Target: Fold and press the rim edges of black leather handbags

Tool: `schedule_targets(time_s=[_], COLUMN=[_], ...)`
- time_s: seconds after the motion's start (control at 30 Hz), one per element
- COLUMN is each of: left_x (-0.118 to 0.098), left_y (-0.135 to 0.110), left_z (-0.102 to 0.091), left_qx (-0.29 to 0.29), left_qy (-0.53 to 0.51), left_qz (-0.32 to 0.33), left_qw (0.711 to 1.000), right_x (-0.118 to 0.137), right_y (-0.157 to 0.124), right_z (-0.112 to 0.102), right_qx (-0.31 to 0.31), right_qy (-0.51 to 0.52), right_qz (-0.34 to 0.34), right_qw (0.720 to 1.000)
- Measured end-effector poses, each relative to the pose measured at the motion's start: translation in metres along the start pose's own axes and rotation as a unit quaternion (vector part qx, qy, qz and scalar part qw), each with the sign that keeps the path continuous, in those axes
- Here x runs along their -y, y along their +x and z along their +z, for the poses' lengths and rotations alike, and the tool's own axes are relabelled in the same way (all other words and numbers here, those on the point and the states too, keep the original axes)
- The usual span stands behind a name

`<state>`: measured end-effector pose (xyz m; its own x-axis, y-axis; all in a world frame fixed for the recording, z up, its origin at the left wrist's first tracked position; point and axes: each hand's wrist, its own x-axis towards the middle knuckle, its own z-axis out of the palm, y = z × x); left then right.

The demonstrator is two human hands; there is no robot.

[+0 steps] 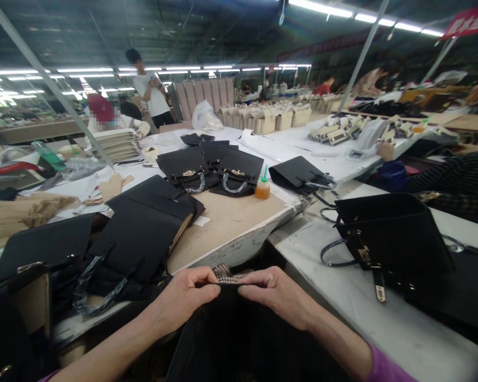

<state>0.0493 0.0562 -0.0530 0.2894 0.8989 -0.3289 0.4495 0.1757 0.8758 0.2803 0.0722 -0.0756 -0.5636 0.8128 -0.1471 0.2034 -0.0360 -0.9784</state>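
My left hand (185, 300) and my right hand (276, 297) are both closed, pinching the top edge of a black bag (239, 339) held in my lap at the bottom centre. Between the hands a strip of checked fabric (227, 274) shows just behind the bag's edge. The bag's lower part runs out of view. Black handbags (139, 239) lie stacked on the table just left of my left hand. To the right of my right hand a black handbag (390, 233) with gold hardware stands on the white table.
A small orange glue bottle (262, 188) stands on the brown cardboard sheet (231, 217). More black handbags (211, 170) lie further back. A person's arm in a dark striped sleeve (442, 178) rests at the right. Other people work behind, near stacks of beige bags (263, 119).
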Motion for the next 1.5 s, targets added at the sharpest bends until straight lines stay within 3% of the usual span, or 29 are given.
schedule_targets(time_s=[0.27, 0.5, 0.77, 0.93, 1.1, 1.27, 1.4, 1.5], left_x=[-0.013, -0.025, -0.008, -0.01, -0.01, -0.009, -0.013, -0.012], left_y=[-0.007, -0.01, -0.021, -0.03, -0.032, -0.029, -0.035, -0.052], left_z=[0.0, 0.011, -0.009, -0.01, -0.011, -0.02, -0.028, -0.029], left_qx=[0.017, -0.033, 0.005, 0.03, 0.002, 0.01, 0.013, 0.004], left_qy=[0.106, 0.147, 0.122, 0.137, 0.262, 0.304, 0.437, 0.477], left_qz=[0.07, 0.087, 0.013, 0.037, 0.061, 0.11, 0.062, 0.021], left_qw=[0.992, 0.985, 0.992, 0.989, 0.963, 0.946, 0.897, 0.879], right_x=[0.015, 0.023, 0.014, 0.017, 0.016, 0.017, 0.022, 0.021], right_y=[-0.01, -0.007, -0.004, -0.007, -0.013, -0.013, -0.006, -0.002], right_z=[0.006, 0.014, 0.011, 0.003, 0.005, 0.015, 0.026, 0.033], right_qx=[-0.015, -0.032, 0.01, 0.034, 0.027, 0.031, 0.035, 0.027], right_qy=[-0.124, -0.263, -0.168, -0.189, -0.276, -0.386, -0.444, -0.482], right_qz=[-0.059, -0.107, -0.058, -0.09, -0.114, -0.098, -0.084, -0.078], right_qw=[0.99, 0.958, 0.984, 0.977, 0.954, 0.917, 0.891, 0.872])
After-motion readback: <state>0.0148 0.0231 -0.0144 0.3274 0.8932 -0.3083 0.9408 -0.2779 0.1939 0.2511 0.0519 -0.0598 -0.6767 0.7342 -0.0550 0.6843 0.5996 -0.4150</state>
